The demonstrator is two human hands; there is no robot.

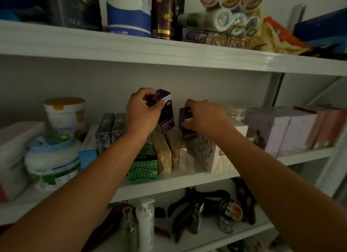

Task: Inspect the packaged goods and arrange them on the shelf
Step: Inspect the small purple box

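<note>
My left hand (pixel 144 111) is curled round the upper end of a dark purple box (pixel 166 109), gripping it firmly. The box is tall and narrow, with a white band on one face and pale print lower down. It tilts slightly and sits above the packets at the back of the middle shelf (pixel 187 180). I cannot tell whether its lower end touches them.

My right hand (pixel 204 116) grips the top of a second purple box (pixel 185 124), fingers bent over it. This one stands upright just beside the first, a small gap between them.

Below the boxes, a green packet (pixel 144 165), a yellow packet (pixel 163 154) and a speckled grain packet (pixel 176 148) lean side by side, next to a white patterned box (pixel 212 154). A white tub (pixel 64 112) stands far left, and lavender boxes (pixel 277 127) far right.
</note>
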